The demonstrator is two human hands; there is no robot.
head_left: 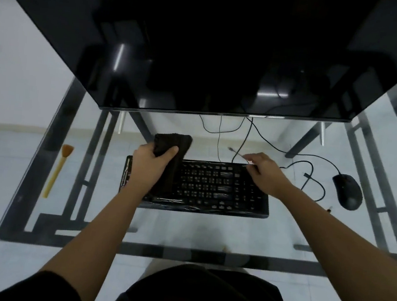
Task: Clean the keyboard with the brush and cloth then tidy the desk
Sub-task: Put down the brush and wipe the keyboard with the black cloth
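Observation:
A black keyboard lies in the middle of the glass desk. My left hand grips a dark folded cloth over the keyboard's left end; part of the cloth hangs down across the keys. My right hand holds the keyboard's far right edge, fingers curled over the rim. A brush with a yellow handle and orange bristles lies on the desk far to the left, away from both hands.
A large dark monitor overhangs the back of the desk. A black mouse sits at the right, its cable looping beside the keyboard. More cables trail behind the keyboard. The desk's front edge is near my body.

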